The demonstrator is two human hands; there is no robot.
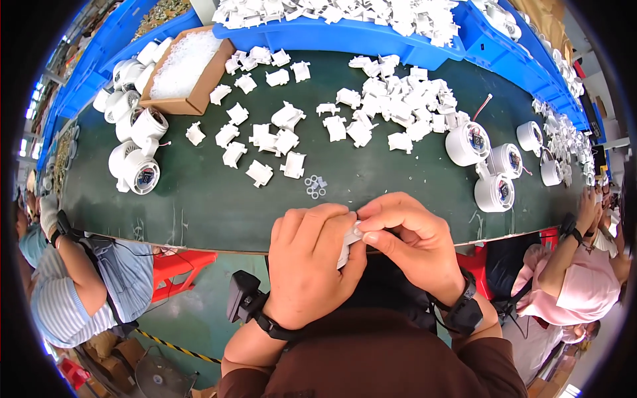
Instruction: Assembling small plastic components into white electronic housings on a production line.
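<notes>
My left hand (306, 268) is wrapped round a white plastic part (347, 249), most of it hidden by the fingers. At the upper end of that part, the thumb and forefinger of my right hand (415, 239) are pinched together. Whatever sits between those right fingertips is too small and covered to make out. Just beyond my hands, several small translucent rings (316, 188) lie on the dark green table (219, 199). Farther off are several loose white plastic brackets (259, 173), scattered singly and heaped to the right of the middle.
A blue bin (338, 38) of white parts spans the back. An open cardboard box (196, 99) holds clear small pieces. White round housings (141, 174) stand at left, with more housings (494, 192) at right. People sit on both sides, near red stools (182, 272).
</notes>
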